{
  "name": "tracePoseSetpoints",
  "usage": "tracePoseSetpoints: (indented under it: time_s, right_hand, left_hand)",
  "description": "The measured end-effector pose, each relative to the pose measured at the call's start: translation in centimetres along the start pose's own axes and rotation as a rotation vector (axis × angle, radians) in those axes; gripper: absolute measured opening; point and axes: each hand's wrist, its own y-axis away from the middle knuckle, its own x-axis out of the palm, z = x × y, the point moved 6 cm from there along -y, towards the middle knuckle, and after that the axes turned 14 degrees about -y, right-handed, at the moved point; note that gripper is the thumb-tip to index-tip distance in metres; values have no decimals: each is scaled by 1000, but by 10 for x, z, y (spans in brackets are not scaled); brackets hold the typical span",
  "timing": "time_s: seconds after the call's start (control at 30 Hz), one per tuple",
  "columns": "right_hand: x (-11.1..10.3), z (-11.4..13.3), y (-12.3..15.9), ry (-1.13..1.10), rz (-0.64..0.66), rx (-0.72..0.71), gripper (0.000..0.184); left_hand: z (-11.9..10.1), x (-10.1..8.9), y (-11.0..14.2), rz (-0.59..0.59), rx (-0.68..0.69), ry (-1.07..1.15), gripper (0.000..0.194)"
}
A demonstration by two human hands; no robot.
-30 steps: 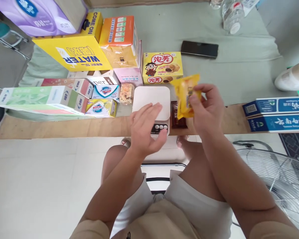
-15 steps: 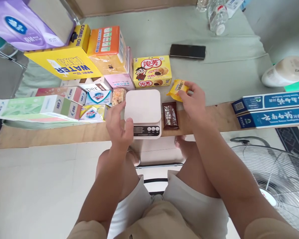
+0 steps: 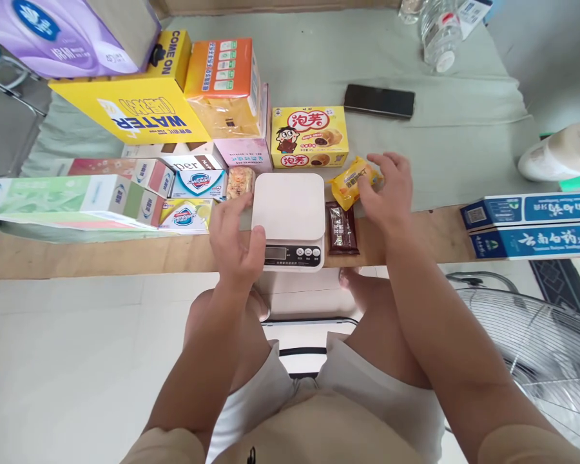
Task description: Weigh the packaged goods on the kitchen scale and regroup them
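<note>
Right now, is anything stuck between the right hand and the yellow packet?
No, nothing visible is between them: the right hand has its thumb right at the yellow packet's right end. The dark brown packet lies on the packet's near side, beside the white scale, not between them.

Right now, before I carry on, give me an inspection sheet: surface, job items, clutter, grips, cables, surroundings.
Surface: green cloth with a wood-coloured front strip.
Job items: white scale near the front; dark-wrapped bar to its right; yellow packet just behind the bar.
Clutter: yellow snack box behind the scale; phone and clear bottle further back; WATER box left; blue boxes right.
Left grip: open, at the scale's left edge.
Right grip: at the yellow packet; firmness of hold unclear.
Cables: nothing clearly seen.
Surroundings: fan lower right; pale floor below.
</note>
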Motion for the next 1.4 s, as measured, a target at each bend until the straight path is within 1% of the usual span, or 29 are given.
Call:
tracePoseSetpoints:
  time_s: [0.03,0.1,0.13,0.2,0.27,0.4,0.5,0.57,0.63,0.67,0.73,0.8,0.87,0.97,1.03,1.13,1.23,1.27,1.4]
  right_hand:
    - [3,0,-1,12,53,-1,52]
    - [8,-1,-1,45,130,45,58]
    - [8,-2,-1,67,141,82,61]
    - [7,-2,1,110,115,161,64]
    - [7,-2,3,132,83,199,64]
    - [9,0,5,119,58,143,51]
    - [1,2,7,136,-38,119,45]
    - [-4,14,10,108,-90,54,41]
    - [-3,35,14,51,-85,-56,37]
    - [0,49,17,27,-56,-111,36]
    - [15,80,24,1,59,-204,33]
    - [39,111,31,0,219,-259,32]
    - [66,139,36,21,371,-285,33]
    - [103,167,38,54,541,-299,37]
    - [121,175,35,76,605,-298,41]
    - [138,176,33,123,636,-292,50]
    - [144,173,36,156,648,-304,59]
    - [144,173,38,162,653,-306,60]
    - [145,171,38,148,652,-284,49]
  left_hand:
    - [1,0,0,2,-2,5,48]
    - [2,0,1,1,-9,17,48]
    - [2,-1,2,1,-16,20,48]
    - [4,-1,3,3,-34,27,49]
    - [5,-1,3,8,-54,33,50]
    - [7,0,4,15,-93,6,54]
    - [11,-3,3,-2,-133,-2,54]
    - [15,-6,4,-1,-160,0,54]
    - [19,-9,5,19,-187,-11,54]
    - [22,-11,5,36,-201,-22,53]
    - [26,-13,7,72,-231,-53,50]
    - [28,-15,9,97,-255,-88,47]
    - [29,-17,10,91,-263,-112,46]
    - [31,-21,12,64,-264,-131,50]
    - [33,-22,13,70,-270,-147,53]
    - [38,-26,14,92,-280,-164,54]
    - [41,-31,14,83,-285,-139,53]
    - [41,-33,14,73,-282,-124,52]
    - [38,-36,12,59,-262,-94,48]
